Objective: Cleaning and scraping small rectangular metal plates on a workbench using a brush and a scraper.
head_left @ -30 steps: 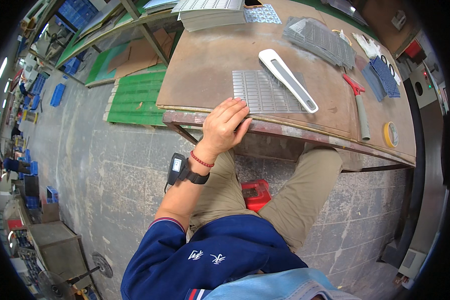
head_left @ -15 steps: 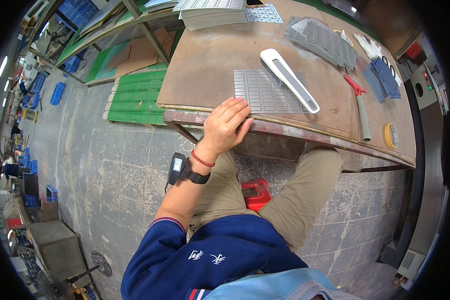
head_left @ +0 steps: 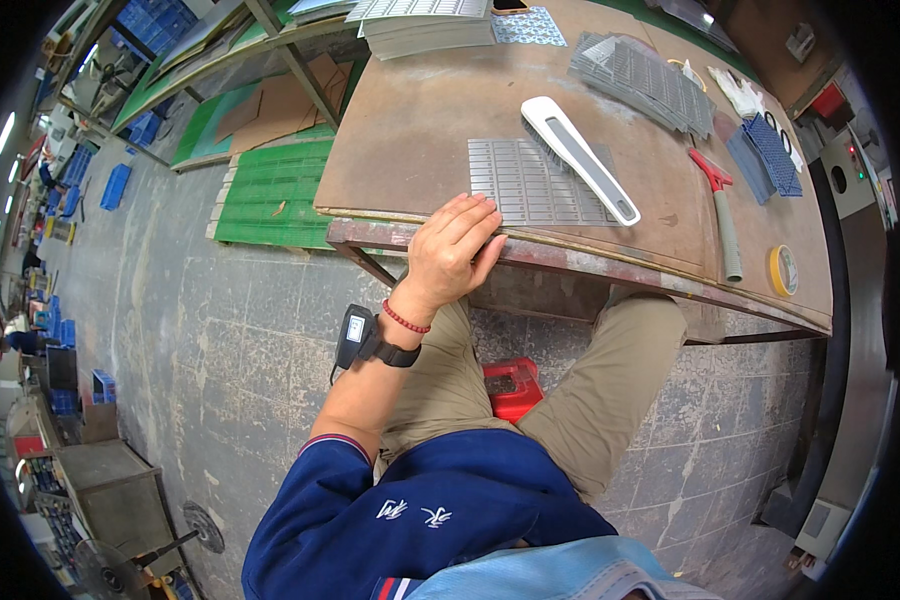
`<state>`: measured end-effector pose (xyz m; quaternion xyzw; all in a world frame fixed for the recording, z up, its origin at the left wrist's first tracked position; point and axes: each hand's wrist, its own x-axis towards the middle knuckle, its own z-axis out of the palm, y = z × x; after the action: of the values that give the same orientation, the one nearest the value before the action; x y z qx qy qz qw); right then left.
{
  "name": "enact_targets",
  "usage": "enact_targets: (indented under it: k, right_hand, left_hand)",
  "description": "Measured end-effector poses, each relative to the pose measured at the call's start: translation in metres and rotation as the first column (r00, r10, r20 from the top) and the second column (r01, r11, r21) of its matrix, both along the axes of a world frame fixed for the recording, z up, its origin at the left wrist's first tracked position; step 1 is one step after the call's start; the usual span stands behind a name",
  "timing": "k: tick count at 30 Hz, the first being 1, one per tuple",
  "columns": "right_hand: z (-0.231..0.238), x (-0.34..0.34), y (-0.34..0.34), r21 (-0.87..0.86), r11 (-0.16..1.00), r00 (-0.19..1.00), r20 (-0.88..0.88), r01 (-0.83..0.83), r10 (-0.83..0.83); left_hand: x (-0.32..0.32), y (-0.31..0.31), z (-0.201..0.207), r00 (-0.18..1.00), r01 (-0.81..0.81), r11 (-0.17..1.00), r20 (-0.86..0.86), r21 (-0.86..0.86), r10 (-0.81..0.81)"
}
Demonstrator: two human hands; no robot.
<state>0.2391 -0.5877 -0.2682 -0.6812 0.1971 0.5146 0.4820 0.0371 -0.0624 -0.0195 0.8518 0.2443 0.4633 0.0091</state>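
My left hand [head_left: 455,245] rests flat on the front edge of the brown table [head_left: 390,150], its fingertips at the near-left corner of a thin metal sheet [head_left: 500,180]. Rows of small rectangles cover that sheet. A white-handled brush [head_left: 580,165] with a grey inlay lies slantwise across it, bristles down on the sheet's far side. Nothing is held in the left hand; its fingers lie stretched out close together, thumb apart. My right hand is out of the picture.
Stacked sheets stand at the back left [head_left: 430,40], beside a loose sheet pile [head_left: 645,85]. Farther right lie a red-headed scraper [head_left: 725,220], a yellow tape roll [head_left: 783,271], blue mesh pieces [head_left: 770,155] and white gloves [head_left: 735,92]. Below sits a red stool [head_left: 512,390].
A dark blurred shape at the far upper right is gone, uncovering a fitting on the brown panel there. My left hand, the brush and the sheet have stayed put.
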Motion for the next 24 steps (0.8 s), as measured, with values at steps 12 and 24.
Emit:
enact_targets:
  k: [12,24]
  right_hand:
    - [0.006,0.002,-0.005,0.020,0.999,0.999,0.018,0.038,-0.038]
    - [0.107,0.065,0.064,0.415,0.813,0.823,0.218,0.408,-0.524]
  left_hand:
    - [0.000,0.000,0.000,1.000,-0.010,1.000,0.023,0.004,0.010]
    - [0.002,-0.002,0.000,0.998,-0.024,0.999,0.063,0.047,0.021]
